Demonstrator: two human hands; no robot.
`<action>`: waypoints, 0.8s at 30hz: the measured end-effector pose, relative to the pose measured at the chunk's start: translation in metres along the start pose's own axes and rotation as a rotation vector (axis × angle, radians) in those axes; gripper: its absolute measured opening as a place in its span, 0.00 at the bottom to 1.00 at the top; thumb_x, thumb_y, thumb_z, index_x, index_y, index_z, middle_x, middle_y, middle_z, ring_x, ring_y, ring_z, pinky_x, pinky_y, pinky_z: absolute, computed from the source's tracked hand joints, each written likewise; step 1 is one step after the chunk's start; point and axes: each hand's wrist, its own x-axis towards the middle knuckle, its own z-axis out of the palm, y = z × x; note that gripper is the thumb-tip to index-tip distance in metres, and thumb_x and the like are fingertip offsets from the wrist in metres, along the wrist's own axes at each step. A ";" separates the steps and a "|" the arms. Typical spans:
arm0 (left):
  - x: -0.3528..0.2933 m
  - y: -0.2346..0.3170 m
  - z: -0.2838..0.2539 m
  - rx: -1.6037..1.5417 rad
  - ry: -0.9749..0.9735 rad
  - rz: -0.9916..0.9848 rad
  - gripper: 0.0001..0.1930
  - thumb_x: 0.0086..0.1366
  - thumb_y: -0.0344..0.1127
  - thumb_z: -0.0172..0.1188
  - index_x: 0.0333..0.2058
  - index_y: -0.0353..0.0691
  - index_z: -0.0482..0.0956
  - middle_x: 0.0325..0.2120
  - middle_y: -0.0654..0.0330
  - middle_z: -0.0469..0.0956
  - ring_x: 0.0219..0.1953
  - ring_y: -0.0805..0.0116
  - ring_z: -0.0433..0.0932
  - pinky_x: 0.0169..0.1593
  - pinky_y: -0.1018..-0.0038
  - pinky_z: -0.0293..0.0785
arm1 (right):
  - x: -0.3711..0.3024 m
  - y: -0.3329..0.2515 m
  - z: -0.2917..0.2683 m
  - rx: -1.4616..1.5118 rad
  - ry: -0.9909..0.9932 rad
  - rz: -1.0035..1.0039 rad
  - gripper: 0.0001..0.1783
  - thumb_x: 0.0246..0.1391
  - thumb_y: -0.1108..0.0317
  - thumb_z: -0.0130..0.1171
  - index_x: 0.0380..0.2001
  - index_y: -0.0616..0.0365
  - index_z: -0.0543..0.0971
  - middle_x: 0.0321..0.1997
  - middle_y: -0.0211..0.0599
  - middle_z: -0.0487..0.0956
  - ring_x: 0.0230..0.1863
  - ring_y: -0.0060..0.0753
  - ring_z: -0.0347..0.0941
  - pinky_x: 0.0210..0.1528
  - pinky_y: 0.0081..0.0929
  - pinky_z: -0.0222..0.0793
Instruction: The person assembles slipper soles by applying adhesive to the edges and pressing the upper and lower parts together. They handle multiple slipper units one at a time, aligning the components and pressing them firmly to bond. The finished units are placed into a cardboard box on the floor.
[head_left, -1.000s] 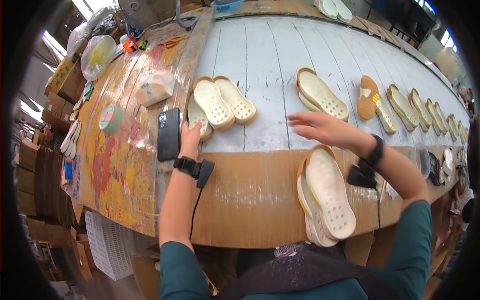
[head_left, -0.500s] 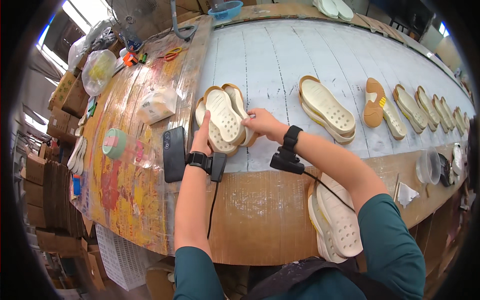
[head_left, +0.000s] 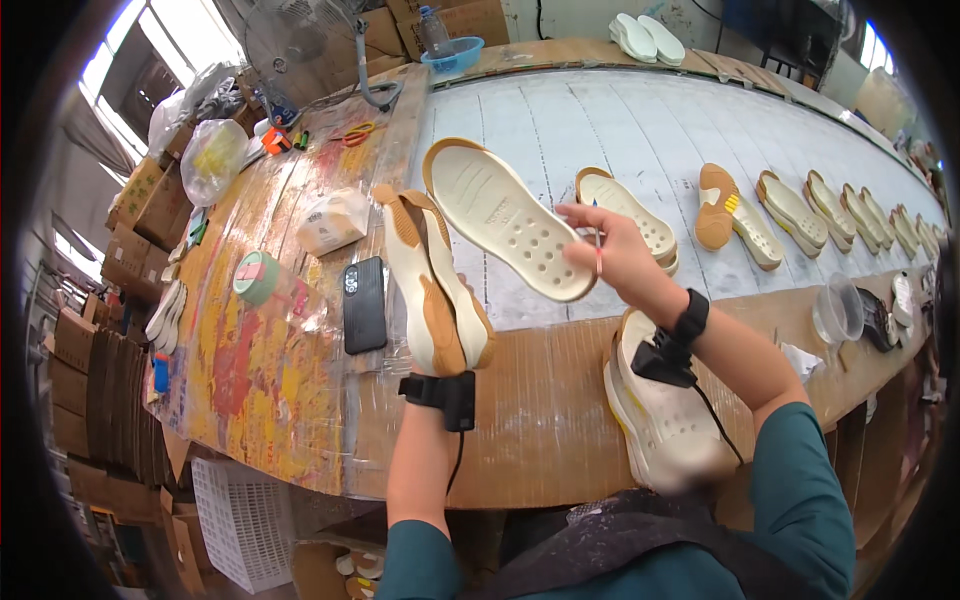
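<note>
My right hand [head_left: 618,258] grips the heel end of a cream shoe sole [head_left: 505,222] with round holes and a tan rim, holding it tilted above the table. A thin pen [head_left: 598,240] with a blue tip is also between its fingers. To the left, two more soles [head_left: 432,285] stand on edge, side by side, showing cream sidewalls and tan patches. They hide my left hand, whose forearm [head_left: 420,465] rises right below them. Behind my right hand lies a stacked pair of soles [head_left: 640,220] on the white sheet.
A row of soles [head_left: 795,215] runs to the right. More soles [head_left: 665,400] lie by the near edge. At left are a phone [head_left: 364,305], a bottle [head_left: 275,285], a paper-wrapped packet [head_left: 333,221] and scissors [head_left: 358,133]. A clear tub [head_left: 838,308] stands at right.
The soles that lay bunched under both hands are lifted and separated. My right hand has drawn one up to the right; the other two are turned on edge in front of my left hand.
</note>
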 end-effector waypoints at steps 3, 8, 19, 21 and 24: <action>-0.014 -0.045 0.044 -0.007 0.126 0.098 0.31 0.58 0.56 0.47 0.55 0.43 0.57 0.48 0.54 0.64 0.46 0.58 0.67 0.48 0.58 0.67 | -0.036 -0.009 0.012 -0.304 0.000 -0.195 0.26 0.38 0.74 0.56 0.47 0.62 0.70 0.38 0.36 0.72 0.32 0.20 0.67 0.35 0.18 0.66; -0.041 -0.069 0.062 0.023 -0.207 0.175 0.41 0.52 0.62 0.51 0.59 0.46 0.48 0.57 0.53 0.53 0.57 0.56 0.55 0.58 0.54 0.53 | -0.063 -0.028 0.018 -0.299 0.062 -0.271 0.22 0.39 0.76 0.54 0.44 0.62 0.72 0.31 0.36 0.69 0.30 0.28 0.65 0.34 0.20 0.63; -0.081 -0.091 0.173 0.545 0.234 0.506 0.25 0.63 0.50 0.42 0.52 0.38 0.59 0.46 0.55 0.67 0.45 0.63 0.68 0.51 0.68 0.66 | -0.113 -0.062 0.001 -0.267 -0.182 -0.503 0.30 0.44 0.67 0.61 0.50 0.65 0.65 0.53 0.46 0.67 0.48 0.30 0.68 0.46 0.24 0.66; -0.074 -0.082 0.134 0.396 0.134 0.428 0.21 0.66 0.44 0.39 0.53 0.37 0.58 0.47 0.56 0.66 0.46 0.66 0.68 0.52 0.71 0.65 | -0.123 -0.074 -0.006 -0.130 -0.306 -0.347 0.34 0.44 0.65 0.62 0.54 0.63 0.61 0.58 0.50 0.61 0.53 0.30 0.64 0.48 0.25 0.65; -0.076 -0.088 0.146 0.573 0.080 0.431 0.23 0.65 0.44 0.41 0.54 0.36 0.57 0.49 0.54 0.65 0.48 0.65 0.67 0.51 0.71 0.67 | -0.138 -0.084 -0.010 -0.178 -0.332 -0.373 0.35 0.42 0.69 0.63 0.55 0.60 0.61 0.59 0.53 0.58 0.56 0.35 0.62 0.49 0.28 0.64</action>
